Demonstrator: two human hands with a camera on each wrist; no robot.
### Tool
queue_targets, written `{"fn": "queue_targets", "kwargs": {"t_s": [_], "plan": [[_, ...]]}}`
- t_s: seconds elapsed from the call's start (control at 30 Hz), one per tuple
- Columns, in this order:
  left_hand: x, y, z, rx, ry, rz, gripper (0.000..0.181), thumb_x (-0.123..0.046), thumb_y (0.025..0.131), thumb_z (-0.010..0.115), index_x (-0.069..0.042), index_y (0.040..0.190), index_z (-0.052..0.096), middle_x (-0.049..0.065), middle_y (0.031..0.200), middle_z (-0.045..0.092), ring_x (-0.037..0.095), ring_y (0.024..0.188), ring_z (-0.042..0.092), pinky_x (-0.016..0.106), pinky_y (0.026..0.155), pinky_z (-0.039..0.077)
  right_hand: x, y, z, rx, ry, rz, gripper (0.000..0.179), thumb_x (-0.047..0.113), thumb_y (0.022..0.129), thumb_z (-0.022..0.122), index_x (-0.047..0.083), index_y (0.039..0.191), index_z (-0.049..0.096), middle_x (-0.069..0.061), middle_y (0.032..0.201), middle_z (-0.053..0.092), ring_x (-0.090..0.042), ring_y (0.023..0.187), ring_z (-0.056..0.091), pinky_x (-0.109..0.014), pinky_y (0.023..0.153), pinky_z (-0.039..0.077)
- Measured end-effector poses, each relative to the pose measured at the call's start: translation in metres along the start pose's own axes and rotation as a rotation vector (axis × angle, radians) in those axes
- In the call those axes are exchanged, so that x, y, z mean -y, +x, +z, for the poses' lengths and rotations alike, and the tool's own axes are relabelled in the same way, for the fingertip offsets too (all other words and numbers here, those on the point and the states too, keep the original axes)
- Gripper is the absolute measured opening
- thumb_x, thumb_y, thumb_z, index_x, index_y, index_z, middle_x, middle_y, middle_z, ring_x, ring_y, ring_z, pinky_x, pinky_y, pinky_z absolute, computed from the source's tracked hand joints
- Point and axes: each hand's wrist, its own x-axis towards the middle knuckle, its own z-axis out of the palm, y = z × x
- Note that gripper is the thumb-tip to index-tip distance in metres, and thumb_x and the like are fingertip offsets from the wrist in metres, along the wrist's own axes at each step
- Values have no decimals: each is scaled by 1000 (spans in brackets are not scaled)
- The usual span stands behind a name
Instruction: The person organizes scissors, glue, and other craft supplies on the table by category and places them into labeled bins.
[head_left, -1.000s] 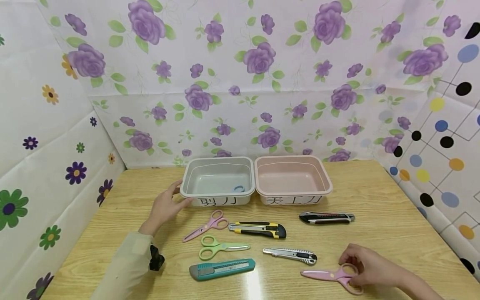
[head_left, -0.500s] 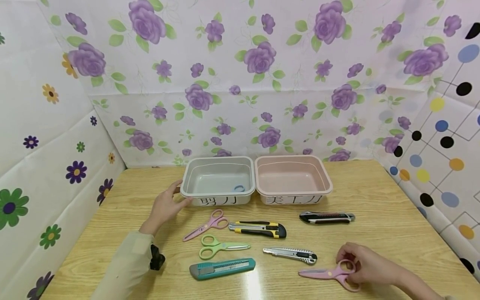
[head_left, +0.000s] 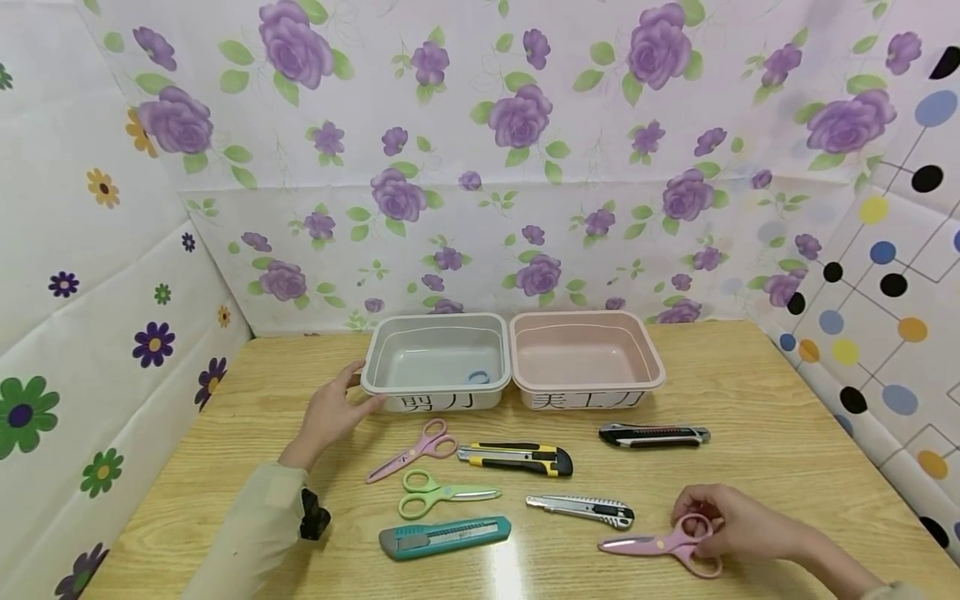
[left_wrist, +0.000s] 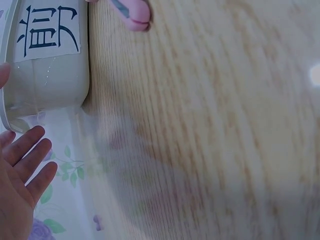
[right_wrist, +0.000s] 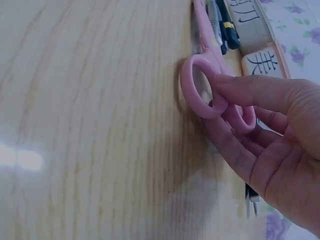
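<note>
My right hand (head_left: 738, 527) pinches a handle loop of the pink scissors (head_left: 637, 547) between thumb and fingers. In the right wrist view the scissors (right_wrist: 197, 97) have their loops tipped up off the wood, blades pointing away. At the left end of the grey bin (head_left: 435, 390), my left hand (head_left: 330, 417) rests with its thumb by the front and the other fingers at the side. Those fingers look loosely straight in the left wrist view, beside the bin's corner (left_wrist: 60, 82). Inside that bin shows a small blue loop (head_left: 478, 377).
A pink bin (head_left: 585, 387) adjoins the grey one. Before them lie other pink scissors (head_left: 411, 454), green scissors (head_left: 442, 495), and a yellow-black cutter (head_left: 517, 457), a black cutter (head_left: 652, 436), a silver cutter (head_left: 577, 508) and a teal cutter (head_left: 446, 538). Patterned cloth encloses the table.
The right hand has shifted slightly left and away from the front edge; the pink scissors' handles have risen and turned a little with it. The left hand has stayed put at the grey bin.
</note>
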Motion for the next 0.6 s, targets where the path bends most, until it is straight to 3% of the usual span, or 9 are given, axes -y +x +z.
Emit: {"fn": "queue_targets", "kwargs": {"t_s": [0.3, 0.6], "plan": [[-1, 0, 0, 4, 3, 2, 75, -40, 81, 65, 2, 136, 36, 22, 116, 58, 40, 106, 54, 56, 83, 43, -1, 1, -6, 86, 233, -9, 30, -1, 79, 62, -6, 107, 53, -3, 90, 60, -3, 79, 54, -23, 67, 48], [-1, 0, -2, 15, 10, -11, 78, -46, 81, 63, 2, 136, 35, 22, 117, 58, 41, 107, 53, 57, 85, 41, 4, 0, -14, 95, 315, 29, 26, -5, 81, 57, -7, 107, 53, -6, 89, 60, -3, 76, 53, -18, 65, 46]]}}
